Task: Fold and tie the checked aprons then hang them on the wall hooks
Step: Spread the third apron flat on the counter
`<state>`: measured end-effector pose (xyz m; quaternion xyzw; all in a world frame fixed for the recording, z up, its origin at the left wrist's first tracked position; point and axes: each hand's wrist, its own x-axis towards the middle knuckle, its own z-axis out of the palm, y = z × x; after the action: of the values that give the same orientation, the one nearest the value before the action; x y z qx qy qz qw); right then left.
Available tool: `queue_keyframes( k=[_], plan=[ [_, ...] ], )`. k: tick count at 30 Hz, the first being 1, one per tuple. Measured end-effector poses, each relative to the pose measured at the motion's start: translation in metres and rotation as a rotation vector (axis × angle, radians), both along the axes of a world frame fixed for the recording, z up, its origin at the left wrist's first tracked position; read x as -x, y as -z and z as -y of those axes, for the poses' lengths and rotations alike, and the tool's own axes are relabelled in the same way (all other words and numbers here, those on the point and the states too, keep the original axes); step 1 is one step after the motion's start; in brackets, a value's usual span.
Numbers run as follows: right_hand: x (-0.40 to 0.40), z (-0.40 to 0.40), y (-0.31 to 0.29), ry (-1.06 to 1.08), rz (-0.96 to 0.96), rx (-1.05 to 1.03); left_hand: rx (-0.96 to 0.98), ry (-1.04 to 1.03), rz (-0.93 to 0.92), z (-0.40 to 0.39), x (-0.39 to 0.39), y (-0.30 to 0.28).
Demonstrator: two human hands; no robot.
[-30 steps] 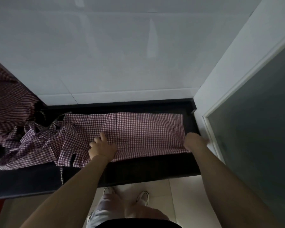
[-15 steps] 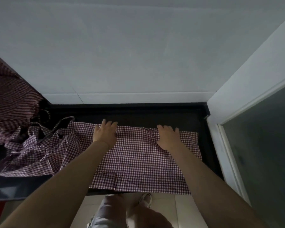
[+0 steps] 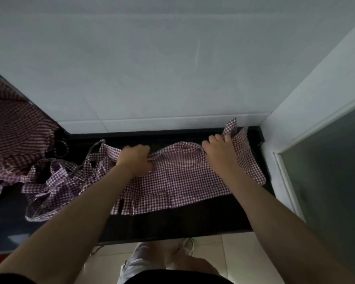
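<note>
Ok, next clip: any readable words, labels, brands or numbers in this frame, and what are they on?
None: no readable text in this view.
The apron gripped by the left hand and right hand shows only a check pattern.
A small dark tab near its front hem might be a label; too small and dark to read.
The wall and counter carry no marks.

A pale, glossy tiled wall (image 3: 152,68) fills the upper view, dimly lit with faint reflections. Below it runs a black countertop (image 3: 172,222) whose front edge drops to light floor tiles (image 3: 234,255). At right a white door frame (image 3: 295,111) borders a dark frosted glass panel (image 3: 332,181)
</note>
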<state>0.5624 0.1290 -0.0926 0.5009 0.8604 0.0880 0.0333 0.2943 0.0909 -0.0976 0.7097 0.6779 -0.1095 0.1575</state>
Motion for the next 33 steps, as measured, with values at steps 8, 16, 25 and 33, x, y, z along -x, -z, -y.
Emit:
queue_keyframes(
  k=[8,16,25,33],
  plan=[
    [0.016,0.009,-0.020,0.254,0.159,0.765,0.339,-0.072,0.178,-0.007,-0.034,-0.010],
    [0.000,0.033,0.026,0.229,-0.133,0.802,0.372,-0.097,0.277,0.023,-0.043,0.040],
    [0.013,0.033,-0.004,0.272,-0.535,0.897,0.412,-0.168,0.626,0.010,-0.082,0.023],
    [-0.035,-0.020,-0.049,0.382,0.261,1.029,0.500,-0.012,0.181,-0.015,-0.059,-0.012]
  ],
)
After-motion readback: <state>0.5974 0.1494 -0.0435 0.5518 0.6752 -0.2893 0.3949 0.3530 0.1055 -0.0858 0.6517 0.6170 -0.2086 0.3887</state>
